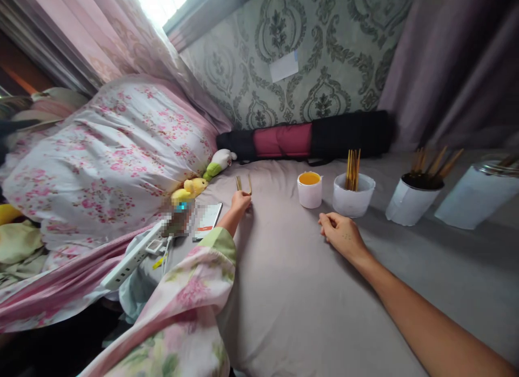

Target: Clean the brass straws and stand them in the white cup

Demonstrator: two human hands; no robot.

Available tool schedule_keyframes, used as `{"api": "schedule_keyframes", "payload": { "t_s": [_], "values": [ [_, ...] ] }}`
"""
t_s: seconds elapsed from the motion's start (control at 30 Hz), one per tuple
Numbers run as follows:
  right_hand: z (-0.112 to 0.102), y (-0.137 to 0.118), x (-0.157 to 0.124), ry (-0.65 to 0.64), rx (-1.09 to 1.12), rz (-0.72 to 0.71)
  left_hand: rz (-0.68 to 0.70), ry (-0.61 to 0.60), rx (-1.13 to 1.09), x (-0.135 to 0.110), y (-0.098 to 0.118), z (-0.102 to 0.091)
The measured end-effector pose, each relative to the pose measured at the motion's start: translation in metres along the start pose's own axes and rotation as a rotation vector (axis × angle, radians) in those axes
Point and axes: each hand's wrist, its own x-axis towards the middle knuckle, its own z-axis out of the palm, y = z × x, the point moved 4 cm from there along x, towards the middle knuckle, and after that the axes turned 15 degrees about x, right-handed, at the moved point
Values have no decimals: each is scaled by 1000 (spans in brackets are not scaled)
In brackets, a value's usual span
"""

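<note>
My left hand (242,201) is closed around a few thin golden-brown sticks (239,183), which point upward from the fingers; one leans apart from the others. On the grey sheet, my right hand (341,233) has its fingers curled in, and nothing shows between them. Just beyond it stands a small white cup (309,197) with a yellow-orange inside. Beside that, a wider white container (353,203) holds a bundle of golden sticks (352,170). Farther right, a white-wrapped can (413,204) holds more sticks, dark toward the bottom.
At the far right a white-wrapped jar (472,198) leans in view. A black and red roll (284,140) lies along the wall. To the left are a phone (207,221), a power strip (133,258), plush toys (190,190) and a floral pillow (117,133).
</note>
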Motion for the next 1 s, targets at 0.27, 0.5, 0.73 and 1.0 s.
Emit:
{"api": "schedule_keyframes", "payload": {
  "t_s": [0.27, 0.5, 0.73, 1.0],
  "values": [
    [1, 3, 1, -2, -5, -23, 120, 94, 320, 23, 8, 0],
    [1, 4, 1, 11, -12, -38, 135, 120, 462, 29, 17, 3],
    [2, 2, 1, -4, -21, -49, 119, 121, 531, 35, 20, 5],
    [0, -1, 0, 13, -51, -56, 102, 101, 568, 39, 19, 6]
  ]
}}
